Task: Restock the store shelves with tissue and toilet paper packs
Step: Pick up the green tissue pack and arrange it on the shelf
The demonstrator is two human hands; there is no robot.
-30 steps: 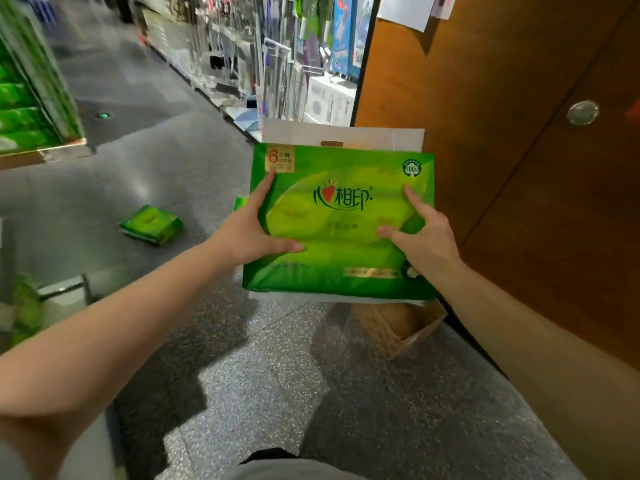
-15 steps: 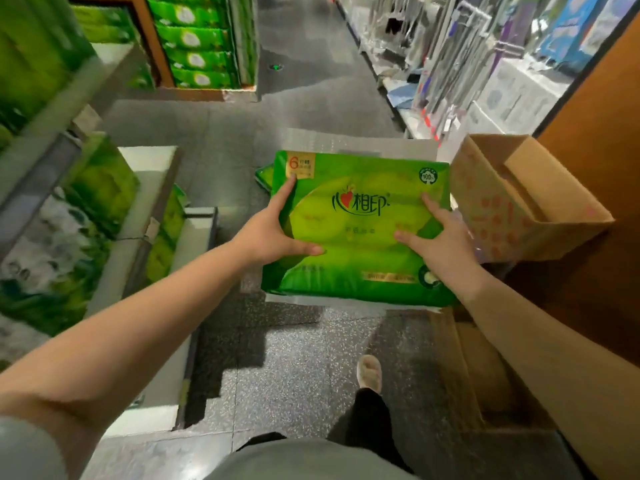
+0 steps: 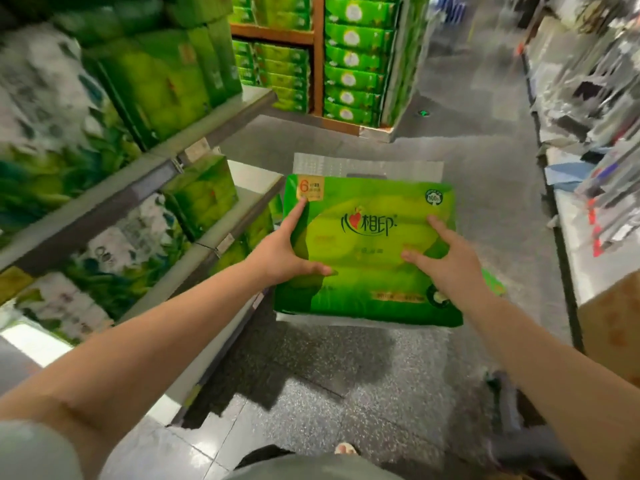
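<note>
I hold a flat green tissue pack point(image 3: 370, 251) with a red heart logo and an orange "6" label out in front of me, above the speckled floor. My left hand point(image 3: 287, 252) grips its left side, thumb on top. My right hand point(image 3: 446, 261) grips its right side with fingers spread over the front. The store shelves point(image 3: 166, 171) on my left hold green tissue packs point(image 3: 166, 81) on the upper level and green-and-white toilet paper packs point(image 3: 114, 258) lower down. A single green pack point(image 3: 201, 192) stands at the end of the middle shelf.
A wooden rack stacked with green packs point(image 3: 353, 60) stands ahead across the aisle. A shelf of hanging goods point(image 3: 595, 140) runs along the right. A cardboard box point(image 3: 613, 323) sits at the right edge. Another green pack point(image 3: 495, 282) lies on the floor behind my right hand.
The view has swung left, from the wooden wall and cardboard box to the tissue shelves. Both hands have kept the same hold on the green pack.
</note>
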